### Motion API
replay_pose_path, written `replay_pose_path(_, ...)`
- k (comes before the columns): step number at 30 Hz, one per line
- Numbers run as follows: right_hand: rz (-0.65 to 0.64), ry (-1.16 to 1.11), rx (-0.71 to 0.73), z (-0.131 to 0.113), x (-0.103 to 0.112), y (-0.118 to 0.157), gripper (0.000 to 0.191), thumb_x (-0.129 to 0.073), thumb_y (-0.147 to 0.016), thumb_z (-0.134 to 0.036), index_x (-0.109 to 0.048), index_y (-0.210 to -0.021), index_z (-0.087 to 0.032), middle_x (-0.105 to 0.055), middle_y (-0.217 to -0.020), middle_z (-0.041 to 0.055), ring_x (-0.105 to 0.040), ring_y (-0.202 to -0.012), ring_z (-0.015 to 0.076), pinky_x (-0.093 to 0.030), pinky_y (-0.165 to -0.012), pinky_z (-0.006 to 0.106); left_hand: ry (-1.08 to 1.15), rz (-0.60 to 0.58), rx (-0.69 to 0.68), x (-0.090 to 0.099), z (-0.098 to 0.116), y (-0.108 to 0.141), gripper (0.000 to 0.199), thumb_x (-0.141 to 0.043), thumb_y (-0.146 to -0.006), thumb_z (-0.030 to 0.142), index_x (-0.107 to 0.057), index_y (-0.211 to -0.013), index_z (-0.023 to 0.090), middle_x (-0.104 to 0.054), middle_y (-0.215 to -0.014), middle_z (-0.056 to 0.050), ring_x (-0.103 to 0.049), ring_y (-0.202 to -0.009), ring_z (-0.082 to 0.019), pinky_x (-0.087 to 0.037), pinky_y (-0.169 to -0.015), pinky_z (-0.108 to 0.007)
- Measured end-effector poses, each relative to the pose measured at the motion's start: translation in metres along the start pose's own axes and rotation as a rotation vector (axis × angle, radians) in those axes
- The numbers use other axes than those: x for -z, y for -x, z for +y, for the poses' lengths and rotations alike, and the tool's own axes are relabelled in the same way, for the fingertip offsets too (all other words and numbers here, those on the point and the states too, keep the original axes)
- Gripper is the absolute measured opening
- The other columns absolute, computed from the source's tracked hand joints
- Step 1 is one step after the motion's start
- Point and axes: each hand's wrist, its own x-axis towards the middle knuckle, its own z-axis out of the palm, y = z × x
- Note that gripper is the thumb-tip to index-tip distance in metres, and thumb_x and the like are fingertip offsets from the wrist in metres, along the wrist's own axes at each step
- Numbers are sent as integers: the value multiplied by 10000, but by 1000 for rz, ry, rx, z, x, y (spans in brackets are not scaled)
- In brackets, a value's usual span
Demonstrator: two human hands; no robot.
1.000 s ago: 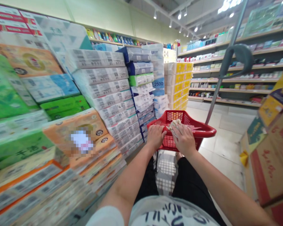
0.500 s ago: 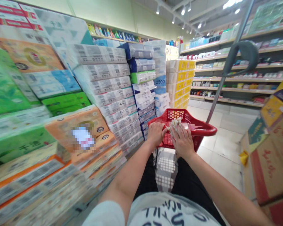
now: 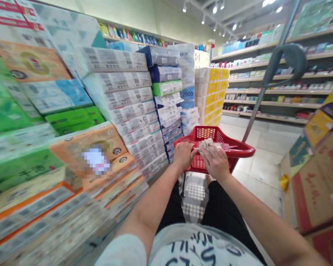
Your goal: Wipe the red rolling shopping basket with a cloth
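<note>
A red shopping basket (image 3: 208, 132) with perforated walls stands right in front of my legs. My left hand (image 3: 184, 155) is closed over its near left rim, thumb pointing inward. Close by on the right, my right hand (image 3: 217, 159) curls over the near rim, with a crumpled pale cloth-like bundle (image 3: 207, 143) under and beyond its fingers. Inside the basket lies a pinkish item (image 3: 224, 146), partly covered by the rim and my hand. The fingertips of both hands are partly hidden.
Tall stacks of packaged tissue paper (image 3: 127, 94) line the left side. A metal pole (image 3: 256, 111) with a grey loop (image 3: 285, 66) rises beside the basket. Cardboard boxes (image 3: 312, 184) stand on the right, near a yellow scrap (image 3: 284, 183). Stocked shelves (image 3: 277, 90) and pale floor tiles (image 3: 261, 162) lie ahead.
The view has shifted slightly, and the boxes on the right appear a little nearer. Both hands keep their places on the basket; the right fingers look slightly more curled.
</note>
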Motion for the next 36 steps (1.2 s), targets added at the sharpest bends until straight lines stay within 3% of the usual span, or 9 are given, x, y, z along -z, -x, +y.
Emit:
replay_pose_path(5,-30,-36,-137,4,2,-19,314,-504,-942,-291,-630,-1208,-183,-658,-1164,97,-572,-1066,250,-358,-1000,407,12,10,0,1,2,1,376,-345,-971,454,-555,-1155,201,-590,-1049,-63,-487,-994,-220,-320,-943,-383)
replay_pose_path(10,36,38,0,-2,-3,7,379,-572,-903,-274,-592,-1281,-252,-593,-1288,89,-464,-1249,292,-292,-1076,454,49,14,14,0,4,2,394,-345,-967,471,-559,-1149,195,-588,-1031,-63,-486,-988,-217,-324,-946,-391)
replay_pose_path(15,-17,20,19,8,5,-2,356,-597,-891,-293,-614,-1241,-229,-631,-1230,81,-538,-1167,270,-326,-1052,434,102,61,27,-3,7,4,407,-329,-963,494,-584,-1074,197,-593,-982,-54,-488,-964,-213,-325,-958,-396)
replay_pose_path(18,29,35,-31,10,2,-7,347,-599,-890,-301,-628,-1211,-172,-647,-1193,113,-594,-1073,267,-362,-1024,438,138,104,18,-8,7,6,403,-358,-950,511,-584,-1078,203,-599,-967,-46,-496,-944,-205,-324,-969,-390)
replay_pose_path(24,145,144,33,-3,-7,22,419,-668,-842,-300,-612,-1250,-230,-622,-1233,122,-557,-1162,339,-345,-1032,508,159,195,-12,-19,-3,12,421,-391,-931,526,-606,-1037,180,-617,-938,-59,-510,-919,-209,-337,-962,-388)
replay_pose_path(28,31,123,-43,0,-1,-1,335,-586,-884,-360,-632,-1173,-197,-687,-1085,109,-644,-993,284,-405,-993,450,208,224,-10,-23,-10,14,418,-380,-932,525,-612,-1016,187,-621,-927,-54,-515,-905,-207,-342,-956,-396)
replay_pose_path(31,-23,175,-114,1,-5,-20,347,-477,-916,-399,-642,-1134,-186,-706,-1011,111,-666,-873,279,-413,-979,472,219,233,7,-24,-12,15,421,-383,-930,522,-617,-1027,187,-624,-939,-70,-521,-926,-218,-340,-966,-403)
replay_pose_path(33,63,183,-102,-3,-11,-18,357,-507,-891,-396,-637,-1158,-199,-700,-1045,119,-659,-909,297,-399,-988,494,222,234,11,-25,-13,15,424,-385,-928,522,-620,-1038,186,-627,-954,-85,-526,-944,-227,-337,-979,-412)
replay_pose_path(36,138,130,-58,-10,-14,-1,344,-602,-847,-344,-644,-1157,-201,-667,-1127,134,-591,-1108,336,-386,-999,511,228,221,4,-25,-14,16,430,-377,-933,518,-616,-1060,183,-630,-977,-96,-535,-964,-229,-336,-996,-420)
